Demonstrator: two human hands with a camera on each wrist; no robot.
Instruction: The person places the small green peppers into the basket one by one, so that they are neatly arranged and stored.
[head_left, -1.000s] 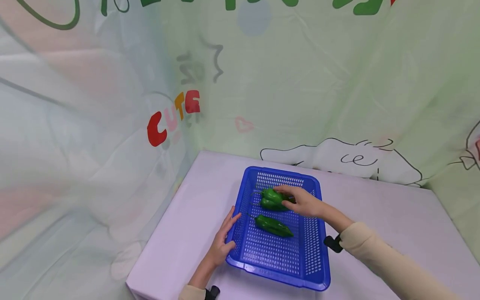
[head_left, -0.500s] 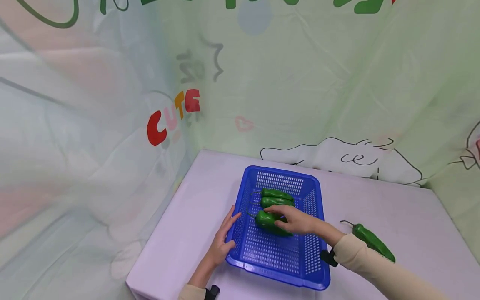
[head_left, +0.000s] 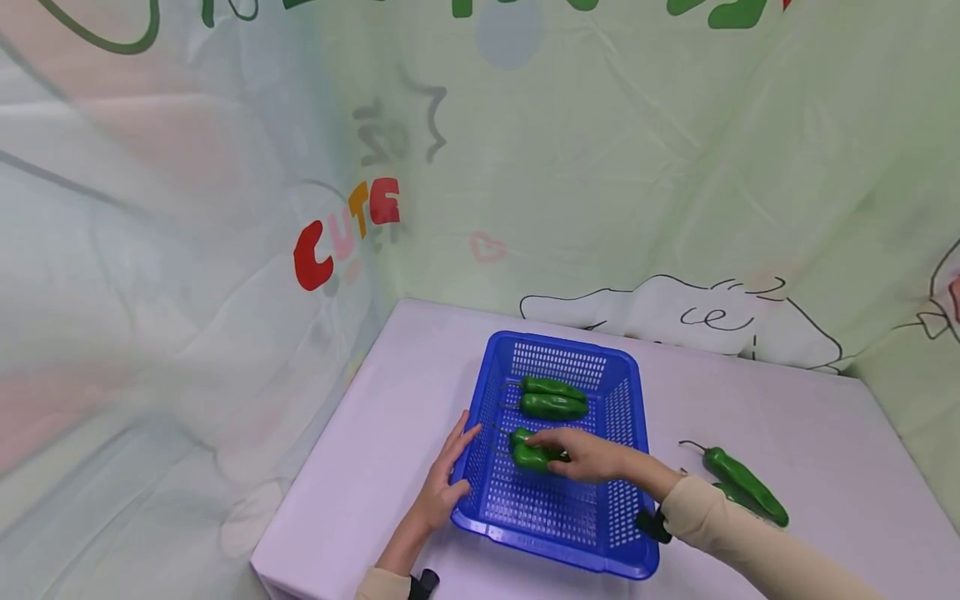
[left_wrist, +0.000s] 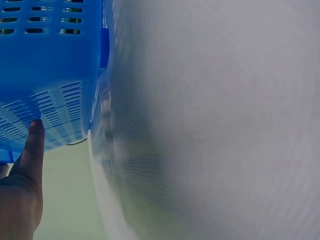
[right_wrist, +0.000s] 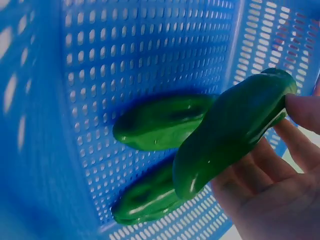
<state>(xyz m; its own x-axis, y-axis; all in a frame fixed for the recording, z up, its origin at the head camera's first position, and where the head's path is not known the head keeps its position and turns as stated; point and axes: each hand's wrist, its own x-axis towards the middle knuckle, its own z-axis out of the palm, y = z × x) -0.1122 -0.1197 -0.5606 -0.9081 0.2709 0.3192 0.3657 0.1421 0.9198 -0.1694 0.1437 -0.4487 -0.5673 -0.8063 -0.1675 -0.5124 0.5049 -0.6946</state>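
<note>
My right hand (head_left: 592,457) reaches into a blue plastic basket (head_left: 551,560) and holds a long green pepper (right_wrist: 235,125) between thumb and fingers. Another green pepper (head_left: 517,436) lies just behind the held one, partly covered by the hand. Farther back, two more green peppers (head_left: 553,407) lie side by side, stems to the left. The right wrist view has two peppers (right_wrist: 160,120) on the mesh floor below the held one. My left hand (head_left: 442,487) rests against the basket's left side, fingers straight; one finger (left_wrist: 35,145) touches the outer wall.
The basket stands on a white-covered table (head_left: 360,450). Right of it lie two green peppers (head_left: 742,482), one partly hidden by my right sleeve. Printed cloth (head_left: 600,167) hangs behind the table and along its left side.
My right hand has moved from the back peppers toward me, now lifting a pepper at the front of the group. The table peppers came out from behind the sleeve. The left hand stays put.
</note>
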